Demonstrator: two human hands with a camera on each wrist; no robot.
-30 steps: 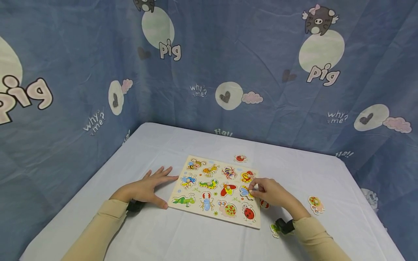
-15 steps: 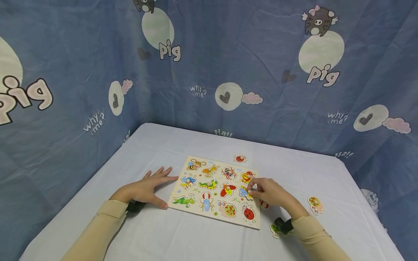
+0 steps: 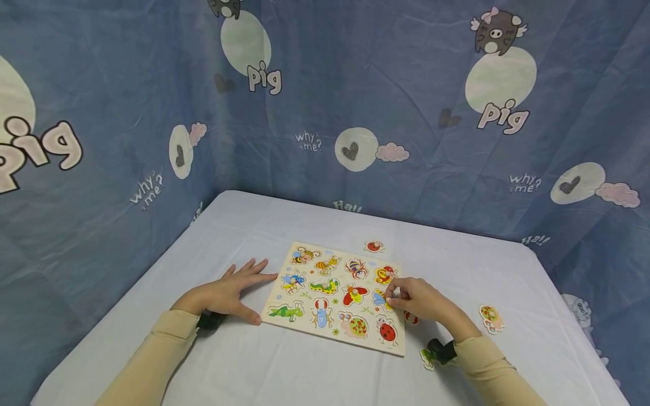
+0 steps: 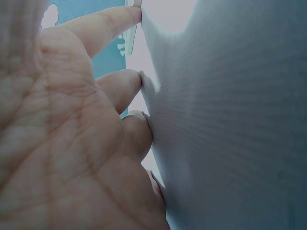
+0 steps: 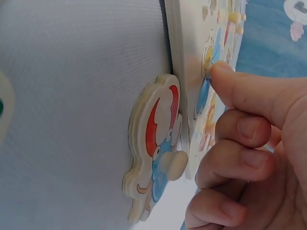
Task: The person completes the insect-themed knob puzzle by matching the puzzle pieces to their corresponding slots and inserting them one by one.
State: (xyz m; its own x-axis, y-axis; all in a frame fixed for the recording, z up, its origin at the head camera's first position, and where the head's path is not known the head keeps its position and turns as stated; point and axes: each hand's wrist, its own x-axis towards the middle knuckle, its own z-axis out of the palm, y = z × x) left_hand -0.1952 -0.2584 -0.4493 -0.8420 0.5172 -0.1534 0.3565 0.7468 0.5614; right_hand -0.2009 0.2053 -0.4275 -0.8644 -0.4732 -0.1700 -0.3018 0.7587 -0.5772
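Note:
A wooden peg puzzle board (image 3: 307,326) with insect pictures lies on the white table. At its right side, my right hand (image 3: 422,300) pinches the knob of a blue-winged bee puzzle piece (image 3: 380,299) between thumb and index finger. In the right wrist view that bee piece lies against the board face; whether it sits fully in its recess I cannot tell. My left hand (image 3: 229,290) rests flat with fingers spread, index fingertip and thumb tip at the board's left edge. Beside the board, under my right hand, lies a stag beetle piece (image 5: 163,148) with a round knob.
A ladybug piece (image 3: 374,246) lies behind the board. To the right is a snail piece (image 3: 491,317). A green piece (image 3: 427,358) is partly hidden below the right wrist camera (image 3: 443,351). Patterned blue curtain (image 3: 421,169) hangs behind and beside the table.
My right fingers and the bee piece shift very slightly over the same spot on the board. My left hand and the board stay still.

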